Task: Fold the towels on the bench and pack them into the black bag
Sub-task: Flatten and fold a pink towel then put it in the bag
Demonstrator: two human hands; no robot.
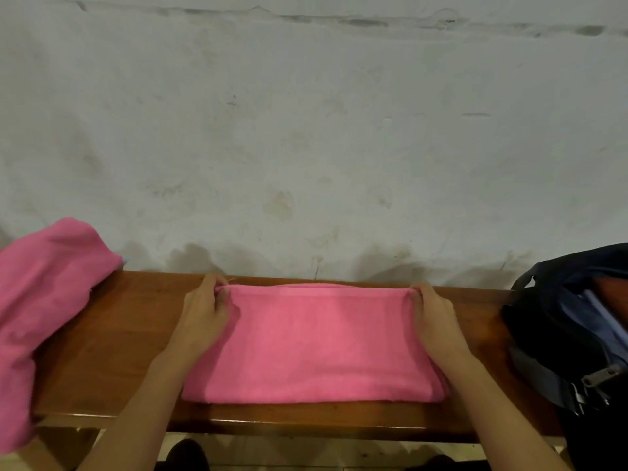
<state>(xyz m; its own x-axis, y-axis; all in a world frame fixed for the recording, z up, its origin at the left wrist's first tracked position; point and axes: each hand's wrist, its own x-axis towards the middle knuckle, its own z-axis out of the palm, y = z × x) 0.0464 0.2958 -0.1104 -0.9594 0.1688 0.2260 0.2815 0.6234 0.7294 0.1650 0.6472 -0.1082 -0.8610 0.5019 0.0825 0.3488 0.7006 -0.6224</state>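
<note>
A pink towel (312,345) lies folded into a flat rectangle on the middle of the wooden bench (115,338). My left hand (204,311) pinches its far left corner. My right hand (433,312) pinches its far right corner, both at the bench's back edge. A second pink towel (44,300) lies crumpled on the bench's left end and hangs over the front. The black bag (571,331) stands open on the right end, with blue lining showing inside.
A stained white wall (306,147) rises straight behind the bench. Bare wood shows between the folded towel and the bag and between the two towels. Tiled floor and dark shoes (187,453) show below the front edge.
</note>
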